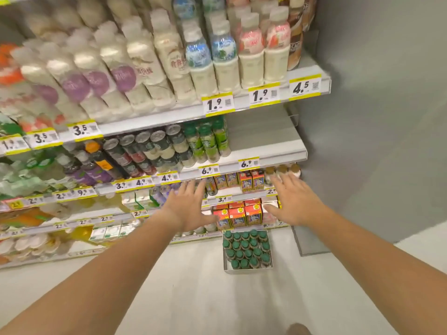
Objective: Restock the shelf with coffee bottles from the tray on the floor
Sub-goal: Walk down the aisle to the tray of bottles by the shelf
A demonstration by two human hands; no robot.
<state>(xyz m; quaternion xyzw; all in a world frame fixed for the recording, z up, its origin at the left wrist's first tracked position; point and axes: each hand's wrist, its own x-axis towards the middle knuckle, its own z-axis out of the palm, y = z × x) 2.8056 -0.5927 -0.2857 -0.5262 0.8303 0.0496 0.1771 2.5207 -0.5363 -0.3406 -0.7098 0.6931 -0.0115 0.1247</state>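
Your left hand point(187, 209): grip spread, holds nothing | your right hand point(291, 201): grip spread, holds nothing | green-capped coffee bottles point(246, 249): standing in the clear square tray point(249, 270) on the pale floor point(193, 286), below both hands

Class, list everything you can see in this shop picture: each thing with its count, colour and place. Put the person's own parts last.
Tray: one, grey, on the floor below the shelves.
Coffee bottles: about twenty, green caps, standing in the tray.
Green-label bottles: several, second shelf, beside an empty gap on the right.
Cans: many, dark, second shelf, left of those bottles.
White bottles: many, top shelf.
Cartons: several, orange-red, low shelf.
Price tags: many, yellow-edged, on the shelf rails.
Left hand: open, empty.
Right hand: open, empty.
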